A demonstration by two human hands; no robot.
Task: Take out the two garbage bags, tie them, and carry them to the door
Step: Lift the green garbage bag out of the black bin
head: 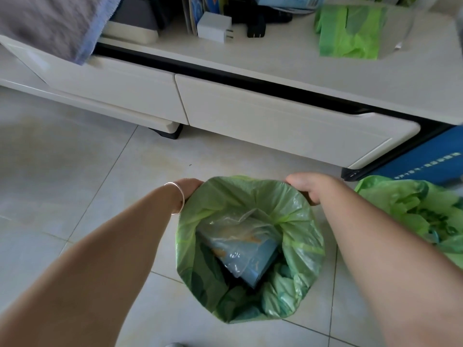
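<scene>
A green garbage bag stands open on the tiled floor below me, with clear plastic wrapping and green scraps inside. My left hand, a thin bracelet on its wrist, grips the bag's rim at the far left. My right hand grips the rim at the far right. The fingers of both hands curl over the edge and are partly hidden by it. A second green garbage bag lies open and slack on the floor to the right, apart from both hands.
A low white cabinet with drawers runs across the floor just beyond the bag. On it lie folded green bags, a white charger and a grey cloth. A blue box stands at the right.
</scene>
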